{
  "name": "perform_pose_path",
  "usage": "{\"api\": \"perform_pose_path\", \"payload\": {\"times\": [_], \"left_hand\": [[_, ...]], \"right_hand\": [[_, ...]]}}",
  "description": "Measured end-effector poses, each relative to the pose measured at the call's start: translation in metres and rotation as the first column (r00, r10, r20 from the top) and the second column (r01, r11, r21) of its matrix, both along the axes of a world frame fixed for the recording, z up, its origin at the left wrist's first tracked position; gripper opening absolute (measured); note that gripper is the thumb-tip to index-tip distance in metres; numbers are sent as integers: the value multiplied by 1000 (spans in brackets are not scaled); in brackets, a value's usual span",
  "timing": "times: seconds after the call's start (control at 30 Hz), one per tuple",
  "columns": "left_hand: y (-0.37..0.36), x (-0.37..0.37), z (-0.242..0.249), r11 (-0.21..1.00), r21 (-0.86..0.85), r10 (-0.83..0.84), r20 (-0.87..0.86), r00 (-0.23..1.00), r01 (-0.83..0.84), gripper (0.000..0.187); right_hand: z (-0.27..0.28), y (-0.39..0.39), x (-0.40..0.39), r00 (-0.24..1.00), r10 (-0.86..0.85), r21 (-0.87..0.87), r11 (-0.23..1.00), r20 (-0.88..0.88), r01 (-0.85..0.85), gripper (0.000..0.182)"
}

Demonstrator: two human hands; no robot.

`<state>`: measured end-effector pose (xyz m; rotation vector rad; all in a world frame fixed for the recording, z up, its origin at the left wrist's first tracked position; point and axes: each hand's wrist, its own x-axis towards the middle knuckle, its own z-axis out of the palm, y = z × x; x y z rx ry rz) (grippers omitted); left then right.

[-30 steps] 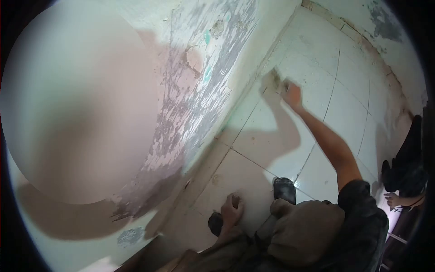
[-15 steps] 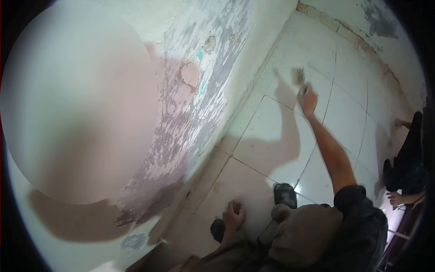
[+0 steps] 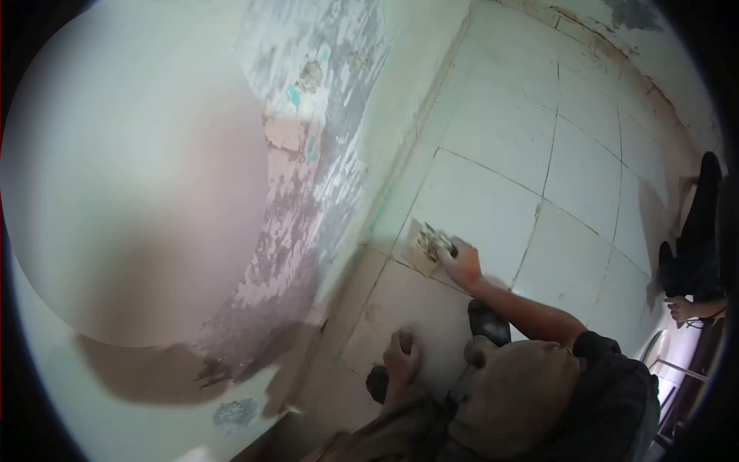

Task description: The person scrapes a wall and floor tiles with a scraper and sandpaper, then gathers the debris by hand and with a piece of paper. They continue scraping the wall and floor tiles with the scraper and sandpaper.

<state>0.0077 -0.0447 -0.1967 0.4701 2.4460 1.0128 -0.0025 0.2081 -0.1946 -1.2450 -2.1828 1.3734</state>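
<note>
My right hand (image 3: 463, 266) grips a putty knife (image 3: 425, 250) by its handle. The blade is broad and pale, with lumpy whitish-grey material on it, and is low over the floor tiles beside the wall's base. Nearer to my body, my left hand (image 3: 400, 360) is closed around a small dark brown piece (image 3: 406, 341); I cannot tell what it is. Dark footwear (image 3: 377, 383) shows beside the left hand, and a second dark shoe (image 3: 490, 322) lies under my right forearm.
On the left rises a wall (image 3: 308, 185) with peeled, patchy paint. White floor tiles (image 3: 493, 189) with dark joints run along it to another damaged wall (image 3: 616, 46). At the right edge are another person's dark-clothed leg (image 3: 697, 223) and hand (image 3: 681, 309).
My right hand has swung the putty knife back from farther up the floor towards the wall's base and my body. The left hand stays nearly in place. The view has shifted slightly.
</note>
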Motion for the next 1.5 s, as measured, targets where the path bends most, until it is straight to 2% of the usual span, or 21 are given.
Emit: {"api": "perform_pose_path", "payload": {"times": [0.07, 0.13, 0.17, 0.23, 0.27, 0.33, 0.37, 0.47, 0.53, 0.57, 0.63, 0.67, 0.7, 0.87, 1.03, 1.07, 1.13, 1.2, 1.27, 1.37, 1.5], "left_hand": [[0, -3, 3, 1000, 17, 14, 37, 999, -15, 35], [-2, -8, 1, 993, 85, 83, 34, 996, -85, 37], [4, -12, 11, 995, 63, 79, 39, 996, -82, 37], [13, -22, 31, 946, 137, 226, 365, 903, -292, 37], [13, -26, 28, 955, 115, 218, 357, 908, -274, 37], [15, -32, 24, 968, -8, 236, 380, 894, -252, 43], [16, -30, 28, 967, -36, 246, 383, 890, -252, 43], [34, -37, 45, 970, 12, 198, 547, 813, -244, 47], [28, -49, 37, 978, -50, -178, 303, 936, 202, 50], [34, -55, 45, 976, -65, -178, 308, 935, 207, 50], [66, -64, 58, 988, -20, -142, 255, 956, 152, 55], [81, -67, 54, 986, -6, -159, 310, 937, 169, 52], [90, -68, 49, 982, 1, -176, 366, 914, 189, 49], [109, -73, 15, 911, 87, -409, 64, 910, 404, 48], [109, -82, 17, 845, 10, -529, 153, 835, 534, 47], [106, -81, 12, 831, 14, -557, 22, 831, 556, 44], [94, -76, -5, 811, 11, -581, -89, 809, 584, 41], [99, -73, -30, 832, 301, -322, -424, 846, 467, 35], [97, -77, -19, 847, 217, -409, -317, 856, 485, 33], [93, -82, -14, 841, 110, -510, -169, 843, 530, 33], [91, -75, -7, 791, 27, -569, -338, 750, 612, 42]], "right_hand": [[-3, 11, -12, 1000, -17, -78, 997, -13, 15, 28], [12, 16, -19, 955, -261, -493, 855, -143, 160, 27], [23, 10, -18, 954, -268, -510, 844, -131, 167, 27], [39, -2, -15, 862, -249, -322, 941, -441, 106, 25], [32, -4, -12, 856, -276, -346, 930, -437, 123, 25], [21, -9, -7, 935, 55, -206, 969, -351, -134, 23], [16, 0, -8, 956, 134, -303, 929, -261, -213, 23], [48, 11, -22, 921, 65, -361, 908, -384, -214, 26], [69, 21, -33, 849, 124, -176, 953, -514, -246, 32], [83, 31, -41, 841, 164, -67, 971, -515, -231, 35], [117, 74, -60, 878, 479, 37, 878, -12, -478, 46], [131, 88, -69, 857, 515, 156, 846, 8, -510, 50], [145, 104, -81, 782, 578, 198, 760, 233, -620, 45], [206, 110, -87, 627, 672, 183, 611, 395, -770, 30], [114, 41, -121, 926, 351, 70, 929, 140, -363, 24], [86, 26, -136, 930, 331, 47, 939, 160, -342, 24], [111, -5, -115, 991, -70, -255, 966, -116, 38, 25], [96, -58, -105, 814, -395, -245, 916, -425, 317, 38], [88, -106, -97, 786, -370, -153, 928, -496, 340, 34], [92, -125, -127, 770, -451, -291, 890, -452, 351, 36], [76, -91, -133, 874, -394, -421, 870, -284, 255, 47]]}}
